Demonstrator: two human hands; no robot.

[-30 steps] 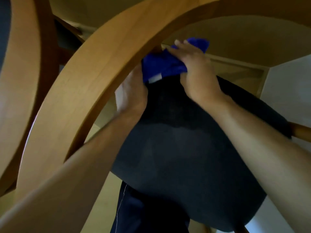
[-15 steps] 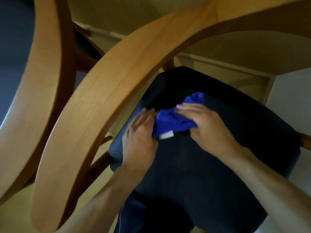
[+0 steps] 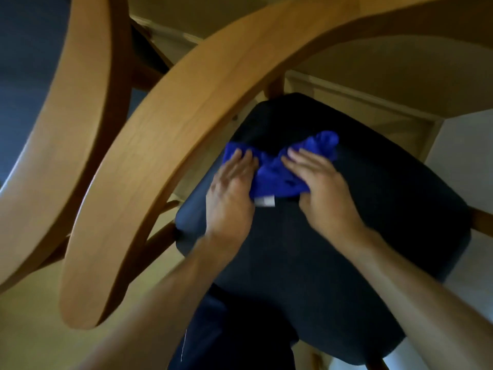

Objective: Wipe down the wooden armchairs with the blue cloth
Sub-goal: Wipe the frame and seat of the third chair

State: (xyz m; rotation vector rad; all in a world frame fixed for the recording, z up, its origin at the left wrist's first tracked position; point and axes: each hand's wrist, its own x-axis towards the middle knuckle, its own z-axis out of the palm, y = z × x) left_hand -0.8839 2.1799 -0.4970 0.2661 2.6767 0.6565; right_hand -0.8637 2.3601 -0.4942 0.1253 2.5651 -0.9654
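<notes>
Mid-task, by the look of it, with most of the wiping judged to be left. Blue cloth (image 3: 277, 169) bunched on the dark seat cushion (image 3: 333, 263) of the nearer wooden armchair (image 3: 165, 145), not on any wood at this instant. Left hand (image 3: 232, 190) lying flat on the cloth's left edge, fingers straight and pressing down rather than gripping. Right hand (image 3: 325, 188) at the cloth's other side, fingers stretched over the folds; cannot tell for certain whether the thumb, hidden beneath, pinches the fabric. White label (image 3: 265, 202) poking out between the two hands, nearer the wrists than the fingertips.

Looks like spreading or refolding the cloth on the seat, a pause between strokes rather than a stroke itself. Curved backrest rail just beyond the left hand's fingertips, apart from the cloth. Second armchair (image 3: 74, 108) further out past the left hand, blurred, untouched now. No telling from the wood's surface which parts are already clean: no visible dust line or damp streak. Remaining, as a judgement: cloth back onto the rail, then arms, legs, and the other chair
</notes>
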